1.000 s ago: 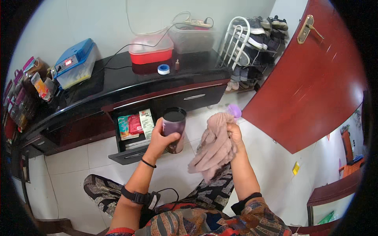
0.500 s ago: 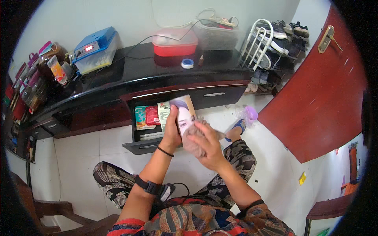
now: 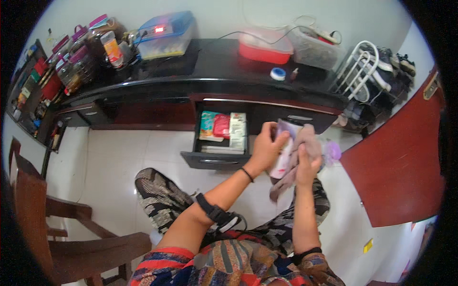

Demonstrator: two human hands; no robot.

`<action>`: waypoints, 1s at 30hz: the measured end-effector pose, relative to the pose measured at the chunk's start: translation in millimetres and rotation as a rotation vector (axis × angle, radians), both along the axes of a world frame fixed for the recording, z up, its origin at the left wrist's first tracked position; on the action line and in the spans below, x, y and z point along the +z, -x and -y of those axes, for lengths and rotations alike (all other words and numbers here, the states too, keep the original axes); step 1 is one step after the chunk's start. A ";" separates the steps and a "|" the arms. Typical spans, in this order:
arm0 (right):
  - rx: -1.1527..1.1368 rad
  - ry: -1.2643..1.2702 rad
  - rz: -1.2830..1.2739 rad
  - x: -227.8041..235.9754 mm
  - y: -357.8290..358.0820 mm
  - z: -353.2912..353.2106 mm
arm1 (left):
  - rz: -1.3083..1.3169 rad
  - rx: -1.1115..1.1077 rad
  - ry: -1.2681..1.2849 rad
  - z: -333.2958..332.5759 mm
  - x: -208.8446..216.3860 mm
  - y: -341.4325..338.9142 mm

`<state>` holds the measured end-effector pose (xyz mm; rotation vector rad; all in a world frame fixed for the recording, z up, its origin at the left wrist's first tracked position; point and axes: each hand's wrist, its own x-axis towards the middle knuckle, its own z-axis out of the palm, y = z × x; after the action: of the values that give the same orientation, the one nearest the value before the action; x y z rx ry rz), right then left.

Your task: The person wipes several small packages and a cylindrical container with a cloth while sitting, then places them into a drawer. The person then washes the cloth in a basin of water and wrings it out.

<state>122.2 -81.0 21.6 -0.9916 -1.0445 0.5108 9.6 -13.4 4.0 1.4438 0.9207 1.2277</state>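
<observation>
My left hand grips a box printed with a portrait, its fingers and thumb around the upper left side. The box is tilted and slightly blurred. In my right hand is a brownish-grey cloth, bunched against the box's right side, with a loose end hanging below. Left of the box, the pulled-out drawer contains a teal packet, a red packet and a pale packet.
A black counter carries a blue-lidded plastic box, a red container, a tape roll and several jars. A shoe rack and red door stand right. A wooden chair is at lower left.
My view has swung left, so the scene sits farther right. The box has turned more edge-on, and the cloth has shifted from across its front to its right side.
</observation>
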 end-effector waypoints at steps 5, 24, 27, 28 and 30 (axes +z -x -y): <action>-0.053 0.122 0.143 -4.9 -7.4 -4.2 | 0.149 0.031 -0.023 23.6 -14.8 -14.3; -0.059 0.122 0.658 -34.4 1.6 29.3 | 0.628 -0.217 0.425 2.8 -51.9 -8.9; -0.089 0.083 0.635 -55.3 22.5 34.5 | 0.578 -0.107 0.368 0.6 -57.2 -4.4; -0.093 0.085 0.562 -58.7 26.6 32.0 | 0.426 -0.076 0.304 2.5 -59.3 -4.5; -0.085 0.109 0.291 -54.1 20.4 15.1 | 0.155 -0.095 0.220 14.6 -64.3 -4.0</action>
<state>101.8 -96.0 -32.5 -1.2278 -1.2363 0.3626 13.7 -28.0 -60.2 1.1875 0.8439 1.1142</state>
